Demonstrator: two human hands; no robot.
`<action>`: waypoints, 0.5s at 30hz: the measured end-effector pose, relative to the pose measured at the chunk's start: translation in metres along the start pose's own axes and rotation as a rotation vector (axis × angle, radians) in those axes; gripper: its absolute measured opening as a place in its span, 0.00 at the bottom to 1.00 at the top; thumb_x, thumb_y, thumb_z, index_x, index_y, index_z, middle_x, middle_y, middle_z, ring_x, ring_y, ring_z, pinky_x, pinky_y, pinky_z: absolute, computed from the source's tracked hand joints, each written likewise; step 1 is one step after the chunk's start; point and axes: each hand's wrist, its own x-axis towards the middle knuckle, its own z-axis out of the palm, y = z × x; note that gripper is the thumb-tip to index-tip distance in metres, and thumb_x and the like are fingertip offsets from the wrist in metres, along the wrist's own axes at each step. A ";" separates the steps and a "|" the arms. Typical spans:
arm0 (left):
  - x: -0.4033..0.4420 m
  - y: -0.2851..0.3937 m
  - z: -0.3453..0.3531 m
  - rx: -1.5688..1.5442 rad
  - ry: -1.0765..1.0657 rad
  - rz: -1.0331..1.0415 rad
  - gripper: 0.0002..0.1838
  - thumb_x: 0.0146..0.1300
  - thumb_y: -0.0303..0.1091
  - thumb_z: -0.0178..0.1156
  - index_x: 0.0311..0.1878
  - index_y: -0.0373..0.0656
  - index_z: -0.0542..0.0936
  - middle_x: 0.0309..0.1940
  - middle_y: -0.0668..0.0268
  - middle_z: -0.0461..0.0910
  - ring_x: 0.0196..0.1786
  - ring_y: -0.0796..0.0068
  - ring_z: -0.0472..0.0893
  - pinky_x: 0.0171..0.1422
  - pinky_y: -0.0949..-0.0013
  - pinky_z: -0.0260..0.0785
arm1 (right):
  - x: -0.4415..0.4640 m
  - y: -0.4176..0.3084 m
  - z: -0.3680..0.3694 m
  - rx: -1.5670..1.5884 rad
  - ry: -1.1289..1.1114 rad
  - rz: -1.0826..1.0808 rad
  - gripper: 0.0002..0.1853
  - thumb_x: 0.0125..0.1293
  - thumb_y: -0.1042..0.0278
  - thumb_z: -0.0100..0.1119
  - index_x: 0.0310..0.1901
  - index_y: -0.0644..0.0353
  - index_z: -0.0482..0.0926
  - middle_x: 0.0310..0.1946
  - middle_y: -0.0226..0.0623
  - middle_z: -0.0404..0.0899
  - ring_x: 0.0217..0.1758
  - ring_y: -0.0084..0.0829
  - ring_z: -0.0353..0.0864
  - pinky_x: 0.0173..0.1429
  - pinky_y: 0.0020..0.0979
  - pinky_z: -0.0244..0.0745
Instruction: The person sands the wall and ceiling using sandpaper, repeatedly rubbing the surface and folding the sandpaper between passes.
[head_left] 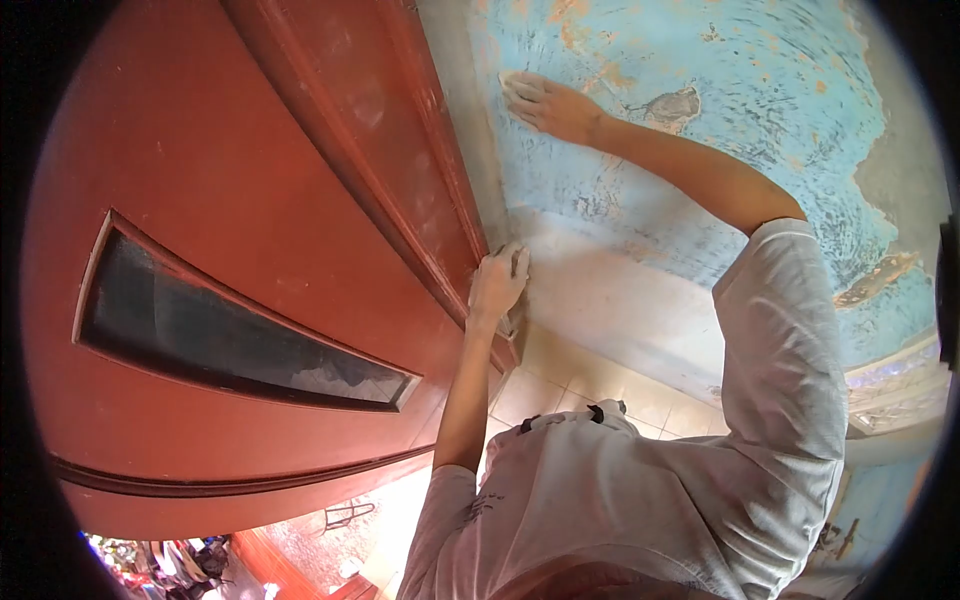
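Note:
My right hand point(552, 106) reaches out to the blue wall point(640, 160), pressed on it near its left edge. Under its fingertips shows a small pale piece point(508, 80) that looks like folded sandpaper; the fingers cover most of it. White dust coats these fingers. Lower down, my left hand point(498, 284) is on the edge of the red-brown door frame point(440, 160), its dusty fingers hooked over the corner beside the wall. The wall has worn light blue paint, dark scrape marks, and chipped patches, one a bare grey spot point(675, 106).
A red-brown door point(230, 240) with a narrow dark glass panel point(220, 320) fills the left side. Pale floor tiles point(540, 390) lie below. Bare grey plaster point(905, 170) shows at the right. A cluttered pile point(170, 565) is at lower left.

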 end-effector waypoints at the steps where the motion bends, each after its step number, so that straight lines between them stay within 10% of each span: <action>1: 0.002 -0.002 0.001 0.028 -0.002 0.003 0.15 0.78 0.42 0.56 0.52 0.41 0.83 0.37 0.46 0.87 0.42 0.40 0.87 0.49 0.47 0.79 | -0.001 0.004 -0.004 0.057 -0.061 -0.093 0.25 0.70 0.66 0.59 0.69 0.45 0.77 0.77 0.24 0.69 0.85 0.30 0.58 0.91 0.48 0.43; 4: 0.002 -0.003 0.004 0.019 0.028 0.027 0.13 0.78 0.40 0.58 0.51 0.40 0.83 0.37 0.49 0.89 0.38 0.58 0.92 0.44 0.57 0.81 | 0.010 0.034 0.000 0.162 0.122 0.228 0.25 0.70 0.65 0.60 0.68 0.45 0.78 0.77 0.23 0.69 0.85 0.31 0.59 0.91 0.47 0.44; 10: 0.000 0.000 -0.001 0.029 -0.028 -0.010 0.14 0.78 0.40 0.58 0.51 0.39 0.83 0.38 0.49 0.89 0.38 0.58 0.92 0.44 0.58 0.81 | 0.002 0.008 0.008 -0.007 0.003 -0.053 0.26 0.71 0.66 0.58 0.70 0.46 0.77 0.78 0.20 0.67 0.85 0.27 0.58 0.92 0.47 0.43; 15: -0.001 0.003 0.000 0.031 0.005 0.002 0.14 0.78 0.41 0.58 0.52 0.40 0.84 0.38 0.50 0.89 0.40 0.59 0.92 0.45 0.57 0.81 | 0.002 0.000 0.012 0.127 0.041 0.163 0.26 0.72 0.66 0.58 0.72 0.46 0.75 0.79 0.21 0.66 0.85 0.28 0.57 0.92 0.47 0.42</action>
